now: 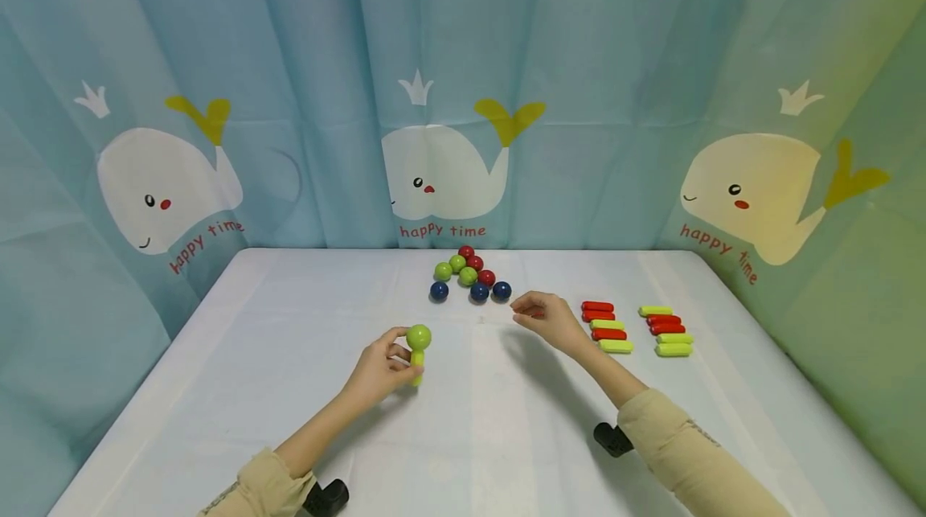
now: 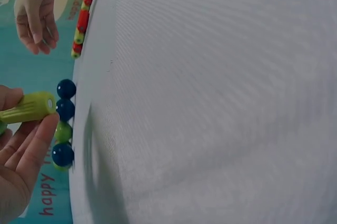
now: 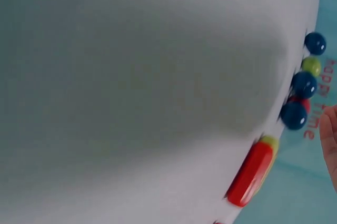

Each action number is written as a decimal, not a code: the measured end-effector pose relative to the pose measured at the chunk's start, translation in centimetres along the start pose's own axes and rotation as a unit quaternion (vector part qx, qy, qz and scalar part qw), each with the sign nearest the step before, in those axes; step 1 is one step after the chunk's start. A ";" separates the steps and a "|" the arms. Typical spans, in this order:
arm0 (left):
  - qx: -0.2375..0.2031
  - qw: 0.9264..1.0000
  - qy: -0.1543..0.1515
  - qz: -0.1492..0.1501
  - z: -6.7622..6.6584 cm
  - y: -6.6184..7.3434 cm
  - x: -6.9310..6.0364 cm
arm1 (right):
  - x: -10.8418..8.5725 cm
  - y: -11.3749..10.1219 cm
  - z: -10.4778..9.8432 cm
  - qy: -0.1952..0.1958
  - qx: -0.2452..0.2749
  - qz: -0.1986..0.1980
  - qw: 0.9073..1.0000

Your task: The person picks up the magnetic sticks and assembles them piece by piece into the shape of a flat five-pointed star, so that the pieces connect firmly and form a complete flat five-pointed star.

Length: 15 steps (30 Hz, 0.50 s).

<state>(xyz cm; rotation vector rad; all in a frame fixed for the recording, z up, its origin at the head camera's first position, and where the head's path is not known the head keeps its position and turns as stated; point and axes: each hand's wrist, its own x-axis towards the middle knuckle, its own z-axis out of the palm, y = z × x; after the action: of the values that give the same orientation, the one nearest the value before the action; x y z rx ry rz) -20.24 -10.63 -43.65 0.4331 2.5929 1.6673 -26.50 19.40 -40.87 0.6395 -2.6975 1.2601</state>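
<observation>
My left hand [image 1: 378,368] grips a yellow-green stick [image 1: 417,368], held roughly upright, with a green ball [image 1: 418,338] at its top end. In the left wrist view the fingers of the left hand [image 2: 21,166] pinch the stick [image 2: 31,107], whose flat end faces the camera. The right hand [image 1: 550,319] is raised over the table, fingers loosely bent and holding nothing, close to a dark blue ball [image 1: 501,290]. Only an edge of the right hand [image 3: 329,142] shows in the right wrist view.
Several green, red and blue balls [image 1: 469,276] are grouped at the back middle of the table [image 1: 289,324]. Two columns of red and yellow-green sticks [image 1: 608,334] lie on the right. A curtain [image 1: 325,99] with whales hangs behind the table.
</observation>
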 end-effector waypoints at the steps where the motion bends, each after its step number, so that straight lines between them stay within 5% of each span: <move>1: 0.001 1.000 -0.001 0.000 -0.1 0.0 -0.1 | -0.1 0.2 -0.2 0.000 -0.010 0.004 1.000; 10: -0.020 0.999 -0.023 -0.013 -0.5 -0.1 -0.7 | -1.0 1.5 -1.2 -0.004 -0.093 0.001 0.996; 15: -0.012 0.999 -0.044 -0.013 -0.6 -0.2 -1.1 | -1.2 2.2 -1.5 -0.004 -0.201 -0.020 0.979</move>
<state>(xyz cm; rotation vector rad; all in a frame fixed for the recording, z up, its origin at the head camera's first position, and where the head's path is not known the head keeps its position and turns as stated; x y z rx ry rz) -19.30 -11.55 -43.75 0.4584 2.5021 1.6309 -26.42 22.20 -41.78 0.6364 -2.8049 0.6683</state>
